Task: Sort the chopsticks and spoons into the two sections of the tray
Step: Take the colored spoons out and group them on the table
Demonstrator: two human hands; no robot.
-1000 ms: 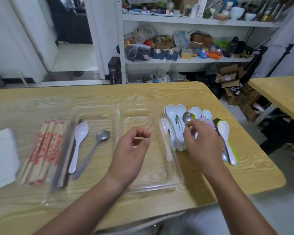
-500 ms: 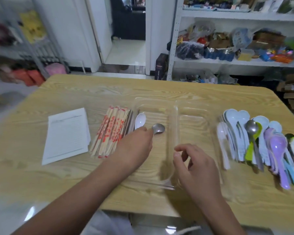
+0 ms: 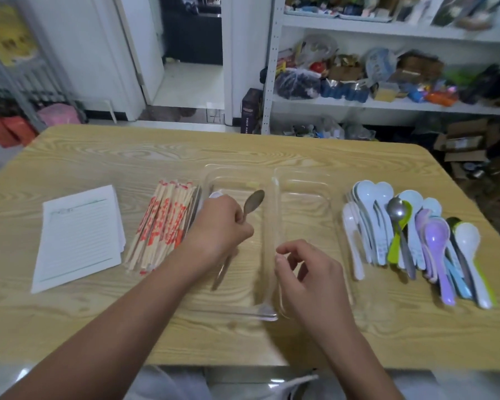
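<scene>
One metal spoon (image 3: pixel 256 200) gripped in the tray (image 3: pixel 267 314).
Its handle is clamped in the left hand (image 3: pixel 218 226), likely for straightening; the right hand (image 3: pixel 303 272) is slack-fingered, empty.

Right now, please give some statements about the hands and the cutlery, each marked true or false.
1. The left hand grips a metal spoon over the tray's left section. True.
2. The wrapped chopsticks lie inside the tray. False: they lie on the table, left of it.
3. The right hand holds a purple spoon. False: it holds no spoon.
4. A lined paper lies left of the chopsticks. True.
</scene>
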